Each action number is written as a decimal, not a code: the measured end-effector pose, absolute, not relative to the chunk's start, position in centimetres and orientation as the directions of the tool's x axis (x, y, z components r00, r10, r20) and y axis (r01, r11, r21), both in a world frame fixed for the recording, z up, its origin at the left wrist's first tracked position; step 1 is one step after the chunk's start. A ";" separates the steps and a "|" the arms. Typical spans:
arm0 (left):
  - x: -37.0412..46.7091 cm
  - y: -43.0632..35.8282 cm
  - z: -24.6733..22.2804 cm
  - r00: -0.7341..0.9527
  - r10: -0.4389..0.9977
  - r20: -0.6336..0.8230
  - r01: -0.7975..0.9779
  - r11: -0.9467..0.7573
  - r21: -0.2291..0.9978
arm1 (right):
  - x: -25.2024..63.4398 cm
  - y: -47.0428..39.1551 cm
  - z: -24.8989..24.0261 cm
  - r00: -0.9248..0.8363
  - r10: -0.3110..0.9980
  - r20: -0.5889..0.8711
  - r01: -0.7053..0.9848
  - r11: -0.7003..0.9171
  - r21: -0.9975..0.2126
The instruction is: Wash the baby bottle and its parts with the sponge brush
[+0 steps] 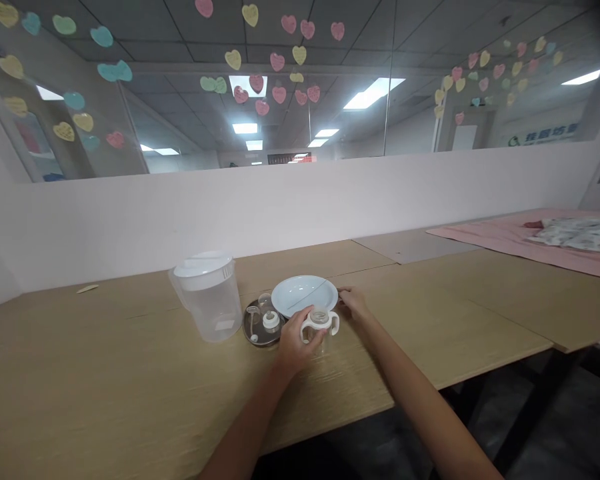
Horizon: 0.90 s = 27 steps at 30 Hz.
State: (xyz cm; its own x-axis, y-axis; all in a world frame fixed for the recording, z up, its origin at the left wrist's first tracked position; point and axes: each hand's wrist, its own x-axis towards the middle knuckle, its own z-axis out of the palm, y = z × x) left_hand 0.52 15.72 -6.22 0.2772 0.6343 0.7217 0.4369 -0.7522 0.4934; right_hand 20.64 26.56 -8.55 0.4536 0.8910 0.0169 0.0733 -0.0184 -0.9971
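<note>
We see a long wooden table (130, 387) running along a low white wall (280, 200), with glass above it dotted with paper hearts (260, 83). Far off to the right a pink cloth (520, 240) lies on the table with a patterned fabric (580, 233) on top of it.

Nearer to us stands a clear plastic jug (207, 297) with a white lid, upright and just left of the other things. To its right sits a small round dark tray (253, 327) holding a few small bottle parts, one of them a white cap (271, 321). A pale blue plate (304, 294) lies beside the tray, its left edge seeming to overlap the tray's rim.

In front of the plate stands a small clear cup (321, 327) with a white collar and two white handles, upright on the table. Our left hand (295, 341) is wrapped around the cup's left side, fingers closed on it near the left handle. Our right hand (354, 303) rests at the plate's right edge, its fingertips touching the rim; whether it grips the rim or only touches it we cannot tell. The two hands are near each other, with the cup between them.
</note>
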 end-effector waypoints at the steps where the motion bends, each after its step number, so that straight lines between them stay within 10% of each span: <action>1: 0.5 15.7 -6.2 0.283 0.647 0.708 0.439 -0.743 0.505 | 20.7 26.5 -8.7 0.460 0.887 0.048 0.138 -0.018 -0.990; 7: -1.1 16.9 -5.9 0.260 0.654 0.711 0.515 -0.717 0.471 | 21.0 26.3 -8.7 0.477 0.858 0.190 0.416 -0.029 -0.909; 14: -6.3 20.3 -5.7 0.030 0.736 0.677 0.944 -0.244 0.223 | 20.5 26.0 -8.6 0.428 0.868 0.251 0.567 -0.042 -0.823; 27: -7.2 20.7 -6.6 -0.062 0.841 0.537 0.995 0.007 0.104 | 21.0 26.8 -8.7 0.420 0.866 0.273 0.416 0.083 -0.905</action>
